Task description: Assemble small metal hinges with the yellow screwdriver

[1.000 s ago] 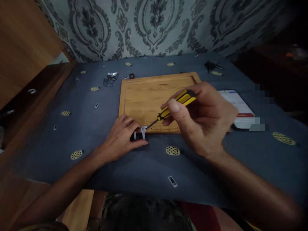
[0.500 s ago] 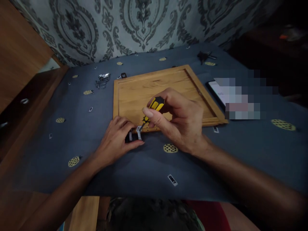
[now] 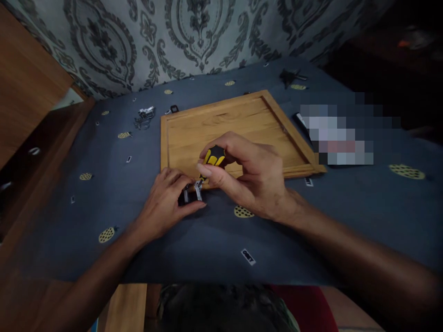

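Note:
A yellow and black screwdriver [image 3: 214, 157] is gripped by its handle in my right hand [image 3: 256, 173], its lower end pointing down and left. The tip meets a small metal fitting [image 3: 198, 190] with a dark part beneath it, at the near edge of the framed wooden panel [image 3: 221, 115]. My left hand [image 3: 166, 193] is curled around this fitting, thumb below and fingers above, holding it against the panel's edge. Part of the fitting is hidden by the fingers.
Loose metal pieces [image 3: 144, 117] and a small black piece [image 3: 174, 109] lie behind the panel's left side. A phone-like object [image 3: 304, 127], mostly blurred out, is on the right. Farther back sits a dark object [image 3: 289, 77]. A patterned blue cloth [image 3: 277, 249] covers the table.
The screwdriver handle has moved left and slightly down, standing closer over the metal fitting, with my right hand shifting along. My left hand keeps its hold. The view has shifted slightly.

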Demonstrator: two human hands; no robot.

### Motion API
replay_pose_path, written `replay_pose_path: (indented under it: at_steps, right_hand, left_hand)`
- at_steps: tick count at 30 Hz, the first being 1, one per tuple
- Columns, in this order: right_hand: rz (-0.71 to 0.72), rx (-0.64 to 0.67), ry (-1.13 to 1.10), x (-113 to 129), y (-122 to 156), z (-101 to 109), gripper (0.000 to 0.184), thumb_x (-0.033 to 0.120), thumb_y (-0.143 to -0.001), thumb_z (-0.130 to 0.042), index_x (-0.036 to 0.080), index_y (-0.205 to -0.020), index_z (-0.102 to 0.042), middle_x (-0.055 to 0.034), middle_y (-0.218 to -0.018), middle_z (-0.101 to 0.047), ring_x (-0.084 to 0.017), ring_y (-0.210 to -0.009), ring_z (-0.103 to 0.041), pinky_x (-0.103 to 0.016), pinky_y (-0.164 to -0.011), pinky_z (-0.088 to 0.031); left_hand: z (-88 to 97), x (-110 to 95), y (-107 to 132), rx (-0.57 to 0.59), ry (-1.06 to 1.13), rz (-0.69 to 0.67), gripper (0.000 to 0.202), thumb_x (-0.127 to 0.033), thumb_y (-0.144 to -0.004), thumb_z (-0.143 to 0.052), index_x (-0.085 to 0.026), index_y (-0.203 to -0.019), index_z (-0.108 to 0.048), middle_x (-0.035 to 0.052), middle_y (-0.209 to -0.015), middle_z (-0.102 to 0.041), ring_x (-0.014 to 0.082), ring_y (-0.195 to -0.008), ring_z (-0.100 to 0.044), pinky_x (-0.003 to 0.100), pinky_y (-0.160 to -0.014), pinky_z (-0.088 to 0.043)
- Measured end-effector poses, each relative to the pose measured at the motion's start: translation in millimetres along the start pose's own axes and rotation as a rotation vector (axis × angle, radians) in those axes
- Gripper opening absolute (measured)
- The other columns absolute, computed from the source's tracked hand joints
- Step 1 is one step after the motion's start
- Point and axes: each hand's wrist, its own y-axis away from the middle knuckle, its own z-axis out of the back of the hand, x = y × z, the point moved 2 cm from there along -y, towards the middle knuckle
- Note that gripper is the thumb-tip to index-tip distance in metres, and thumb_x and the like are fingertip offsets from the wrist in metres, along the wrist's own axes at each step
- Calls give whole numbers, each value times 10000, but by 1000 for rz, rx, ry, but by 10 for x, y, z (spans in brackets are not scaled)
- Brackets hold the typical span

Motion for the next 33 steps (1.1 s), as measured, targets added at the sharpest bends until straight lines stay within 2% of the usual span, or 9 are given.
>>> replay_pose_path:
  at_steps: [4, 9, 13, 17, 22, 25, 31, 33]
  right_hand:
    - [-8, -21, -1, -32, -18, -10, 239, 369, -976, -668, 204, -834, -571, 35, -706, -576, -107, -627, -568, -241, -567, -461]
    - [-46, -34, -18, -60, -33, -20, 330, 424, -937, -714, 226, -767, -511, 51, -686, -513, -97, -594, -501, -233, -539, -441]
    - [-68, 16, -80, -41, -46, 1, 286, 405, -935, -720, 213, -793, -562, 39, -726, -569, -97, -639, -528, -229, -578, -466]
    - [-59, 137, -123, 3, -73, 52, 180, 366, -968, -678, 194, -918, -655, 18, -772, -648, -109, -704, -598, -237, -644, -501]
    - [-16, 203, -96, 28, -105, 94, 287, 415, -994, -638, 188, -820, -657, 1, -772, -676, -114, -698, -606, -254, -651, -496]
    - [0, 171, -46, 22, -96, 68, 339, 443, -996, -631, 186, -774, -628, 14, -732, -645, -106, -661, -581, -249, -627, -472]
    - [21, -45, 134, 30, -31, -17, 383, 431, -972, -669, 195, -701, -538, 44, -654, -537, -92, -590, -485, -259, -616, -432]
    - [-6, -52, 109, 20, -32, -30, 377, 418, -970, -675, 199, -702, -526, 52, -652, -519, -88, -590, -482, -255, -610, -427]
  left_hand:
    - [5, -7, -3, -12, 8, 2, 382, -394, -835, -834, -226, -1149, -697, 67, -1172, -703, 304, -1151, -602, 483, -1014, -498]
    - [3, -8, -2, -12, -11, 5, 394, -409, -838, -831, -216, -1154, -693, 68, -1171, -706, 299, -1130, -615, 465, -985, -509]
    - [-6, 1, 3, -28, -19, -20, 450, -445, -858, -808, -232, -1227, -663, 57, -1196, -699, 289, -1133, -619, 441, -970, -513]
    - [-13, 16, 6, -27, -35, -19, 422, -479, -875, -781, -234, -1200, -667, 49, -1128, -695, 280, -1087, -623, 429, -938, -517]
    - [-10, 22, 0, -27, -56, -36, 369, -473, -880, -778, -228, -1137, -677, 44, -1080, -691, 271, -1047, -628, 420, -908, -518]
    - [-14, 24, -2, -28, -57, -35, 380, -483, -883, -771, -225, -1144, -673, 45, -1069, -695, 273, -1034, -631, 422, -906, -517]
    - [-26, 25, 7, -9, -15, -8, 391, -471, -889, -764, -238, -1184, -658, 50, -1185, -692, 283, -1131, -618, 436, -987, -502]
    - [-18, 23, 3, -8, -18, 3, 379, -472, -879, -773, -235, -1154, -666, 53, -1170, -692, 287, -1127, -614, 440, -984, -503]
